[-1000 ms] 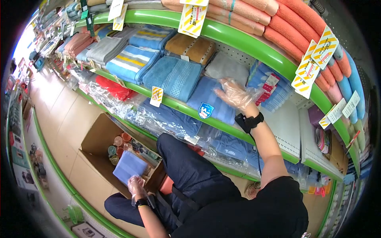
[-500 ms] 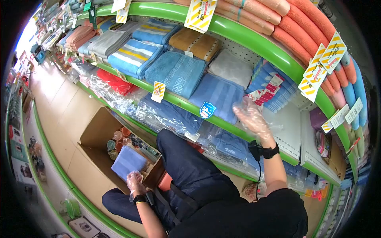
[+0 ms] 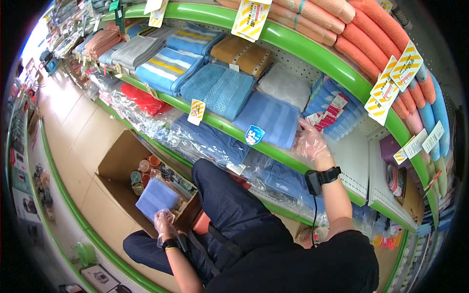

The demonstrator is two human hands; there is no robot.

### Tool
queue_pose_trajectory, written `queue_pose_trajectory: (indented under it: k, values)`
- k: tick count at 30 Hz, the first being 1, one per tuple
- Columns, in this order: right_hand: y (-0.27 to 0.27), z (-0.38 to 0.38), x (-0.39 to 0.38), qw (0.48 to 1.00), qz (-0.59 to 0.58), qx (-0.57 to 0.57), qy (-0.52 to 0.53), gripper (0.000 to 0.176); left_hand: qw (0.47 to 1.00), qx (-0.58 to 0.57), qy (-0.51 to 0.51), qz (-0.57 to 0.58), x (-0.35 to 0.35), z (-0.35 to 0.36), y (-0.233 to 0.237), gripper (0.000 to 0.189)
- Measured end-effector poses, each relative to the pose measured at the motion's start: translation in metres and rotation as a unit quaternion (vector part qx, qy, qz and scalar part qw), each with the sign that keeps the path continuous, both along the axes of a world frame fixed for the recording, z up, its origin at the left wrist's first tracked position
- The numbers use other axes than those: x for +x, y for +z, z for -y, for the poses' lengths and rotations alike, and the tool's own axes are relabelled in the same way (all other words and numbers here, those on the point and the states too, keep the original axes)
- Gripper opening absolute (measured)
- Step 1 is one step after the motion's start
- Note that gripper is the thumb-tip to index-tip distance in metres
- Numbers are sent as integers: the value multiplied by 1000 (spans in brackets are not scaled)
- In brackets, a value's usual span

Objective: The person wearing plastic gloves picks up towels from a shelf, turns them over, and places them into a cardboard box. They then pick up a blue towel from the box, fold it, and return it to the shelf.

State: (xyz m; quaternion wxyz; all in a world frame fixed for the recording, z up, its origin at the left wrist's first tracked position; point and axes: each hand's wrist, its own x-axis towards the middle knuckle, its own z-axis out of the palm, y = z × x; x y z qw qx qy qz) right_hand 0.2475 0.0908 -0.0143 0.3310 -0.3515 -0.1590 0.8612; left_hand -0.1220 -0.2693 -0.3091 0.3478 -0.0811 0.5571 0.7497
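**Position of parts, referenced to the green shelf rail (image 3: 220, 128)**

1. The folded blue towel (image 3: 156, 195) lies below and in front of the rail, over the near corner of the open cardboard box (image 3: 117, 166). The left hand (image 3: 164, 223), in a thin clear glove, is clamped on the towel's near edge.
2. The shelf towel stack (image 3: 267, 118), also blue, sits directly above the rail, behind the round blue label (image 3: 254, 135).
3. The right hand (image 3: 310, 141), also gloved, rests against the right end of that stack, just above the rail. Its fingers are slightly curled. It cannot be told whether they pinch cloth or only touch it.
4. Small cups (image 3: 146, 168) stand inside the box, beside the folded blue towel.
5. Plastic-wrapped towels (image 3: 210, 141) lie just below the rail. Small blue packs (image 3: 337, 105) sit above it, right of the right hand, and a bare white shelf panel (image 3: 354, 156) lies further right.

**Handling notes (judgement)**

- One clamped edge gives little support, so a flat palm under the fold would likely keep it square.
- Keep the towel clear of the cups.
- Loose glove film may slip on terry cloth, so press with the finger pads.
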Motion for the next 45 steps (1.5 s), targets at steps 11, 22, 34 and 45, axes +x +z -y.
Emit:
queue_pose_trajectory:
  k: [11, 22, 34, 45]
  values:
    - [-64, -30, 2, 933, 170, 309, -65, 21, 996, -69, -22, -49, -4, 1, -14, 9]
    - [15, 57, -4, 861, 234, 451, -25, 41, 999, 1, 37, -9, 0, 2, -13, 21]
    - [-142, 140, -244, 837, -41, 210, 503, 48, 966, 177, -20, 189, -16, 25, 37, 68]
    - [-227, 167, -337, 768, 188, 294, 536, 58, 987, 61, 50, -143, -43, 21, 3, 53]
